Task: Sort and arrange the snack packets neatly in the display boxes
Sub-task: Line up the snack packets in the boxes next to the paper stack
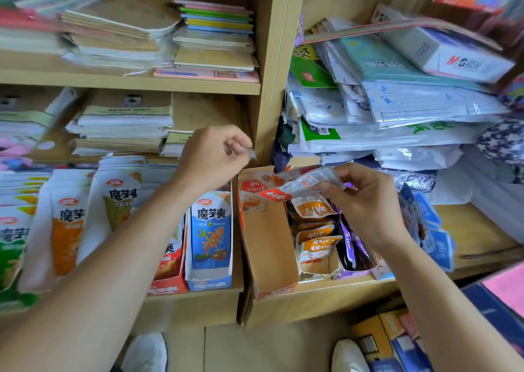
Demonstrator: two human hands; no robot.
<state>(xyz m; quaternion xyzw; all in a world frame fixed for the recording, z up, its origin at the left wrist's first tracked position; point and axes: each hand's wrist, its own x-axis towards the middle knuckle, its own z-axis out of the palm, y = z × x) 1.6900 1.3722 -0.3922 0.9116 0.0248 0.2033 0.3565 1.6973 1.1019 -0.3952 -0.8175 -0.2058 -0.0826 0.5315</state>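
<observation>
Right grip (365,201) around a crinkly foil packet (300,185); left grip (212,156) tight on a silvery scrap (251,152).

Free room is offered by the front part of the open brown box (269,246), where the inside is bare; only its far end is filled with orange packets (252,198). Entry from above is partly barred there by the right hand (365,198) and the packet (300,185) held in it. The blue box (209,229) next door is overhung by the left hand (212,156), a scrap (251,153) pinched in its fingers (235,144). On the other side a crammed smaller box (320,268) is pressed close. A bare strip of shelf (479,229) is left beyond the blue packets (433,229).
</observation>
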